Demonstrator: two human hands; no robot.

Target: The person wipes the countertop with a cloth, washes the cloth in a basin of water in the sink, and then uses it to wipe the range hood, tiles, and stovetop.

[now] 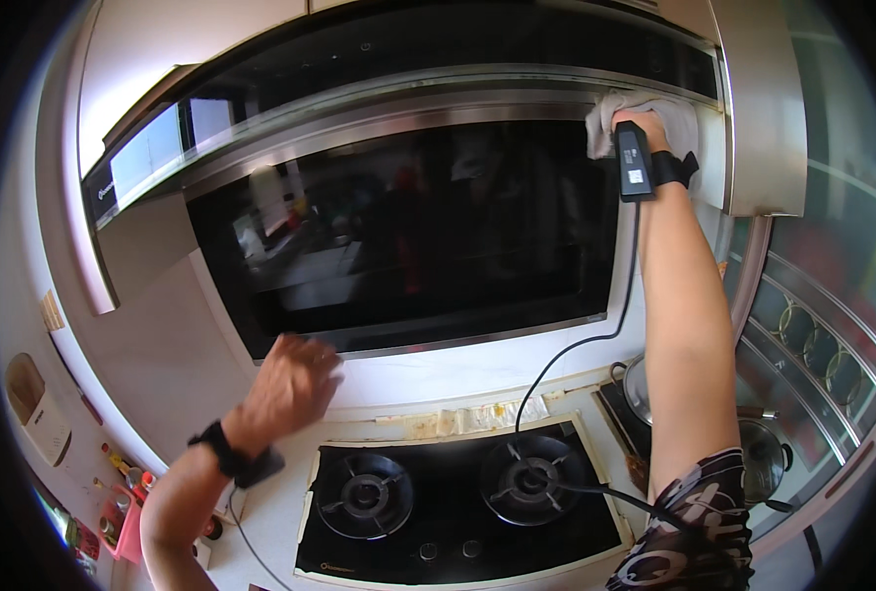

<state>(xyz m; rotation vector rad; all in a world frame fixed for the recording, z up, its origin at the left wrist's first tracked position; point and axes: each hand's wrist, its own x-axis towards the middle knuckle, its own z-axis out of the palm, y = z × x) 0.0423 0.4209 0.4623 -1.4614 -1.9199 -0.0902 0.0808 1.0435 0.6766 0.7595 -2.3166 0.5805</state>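
A person is standing at a kitchen cooker and is reaching up with the right hand (652,128) toward the range hood (379,61). That hand is meeting a pale cloth (684,116), which is bunching around it at the upper right corner of the hood's dark glass panel (428,236), just below the projecting top edge. The cloth and a small black box (634,163) are hiding most of the right fingers, so whether they are gripping or lying flat cannot be told.

The left hand (282,389) is hovering near the panel's lower left corner. Its fingers are curling loosely and blurring; how far apart they are standing cannot be told. Black bands are circling both wrists, and a black cable (581,342) is running down from the box, passing in front of the white wall (408,384).

Below, a black gas cooktop (443,535) is showing two round burners, side by side. To its right, a lidded pot (638,390) is sitting partly behind the right forearm, and a dark pan (765,455) is resting nearer the person. At the lower left, a pink basket (129,537) is holding bottles.
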